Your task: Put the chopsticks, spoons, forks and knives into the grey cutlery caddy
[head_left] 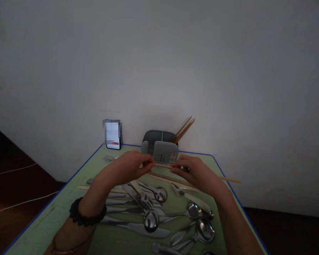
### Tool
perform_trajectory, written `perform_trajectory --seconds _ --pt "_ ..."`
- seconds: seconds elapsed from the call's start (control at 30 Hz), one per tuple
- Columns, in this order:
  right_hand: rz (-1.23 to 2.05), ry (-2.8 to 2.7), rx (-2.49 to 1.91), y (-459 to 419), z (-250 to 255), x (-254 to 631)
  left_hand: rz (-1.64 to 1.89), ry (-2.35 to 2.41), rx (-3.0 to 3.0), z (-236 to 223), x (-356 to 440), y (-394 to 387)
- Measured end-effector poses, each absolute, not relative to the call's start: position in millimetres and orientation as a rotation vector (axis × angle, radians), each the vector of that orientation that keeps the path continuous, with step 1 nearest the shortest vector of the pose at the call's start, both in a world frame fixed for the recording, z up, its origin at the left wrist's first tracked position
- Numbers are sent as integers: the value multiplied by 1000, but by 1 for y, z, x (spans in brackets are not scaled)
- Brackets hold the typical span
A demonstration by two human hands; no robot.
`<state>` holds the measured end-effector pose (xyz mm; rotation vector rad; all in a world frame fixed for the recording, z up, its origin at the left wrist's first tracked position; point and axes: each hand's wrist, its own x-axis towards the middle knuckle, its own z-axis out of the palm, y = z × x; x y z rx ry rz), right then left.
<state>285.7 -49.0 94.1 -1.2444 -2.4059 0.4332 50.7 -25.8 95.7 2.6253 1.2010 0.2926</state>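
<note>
The head view shows two bare hands near the back edge of a green bench (53, 216) with a blue rim. The left hand (130, 165) and the right hand (194, 173) are a little apart, and both pinch one thin chopstick (162, 166). The left fingertips hold its left end. The right fingertips hold it further along, and a wooden bit pokes out past the right wrist, in line with it. The chopstick is up over the back part of the bench, just in front of the gray holder (166, 150).

The holder stands at the back edge, by the wall (159, 71). Brown sticks (185, 130) lean out of it to the right. A phone (113, 135) stands up near the back left corner. Loose chopsticks (172, 179) lie just below the hands. Closer to the front edge, shiny spoons (151, 221), forks (177, 190) and knives (149, 229) lie in a messy bunch. The left wrist has a dark bead band (87, 215).
</note>
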Motion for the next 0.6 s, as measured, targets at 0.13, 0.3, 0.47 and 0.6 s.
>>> perform_trajectory --seconds 0.13,0.3,0.47,0.6 --pt "418 -2392 -1233 -49 92 288 311 1157 2592 97 50 -26" --pt "408 -2374 -1239 -49 93 289 346 1173 2565 98 49 -25" --pt "420 -2371 -1246 -48 93 287 312 1232 2599 98 49 -24" --pt "473 -2281 -1230 -47 93 289 299 1279 2605 98 49 -24"
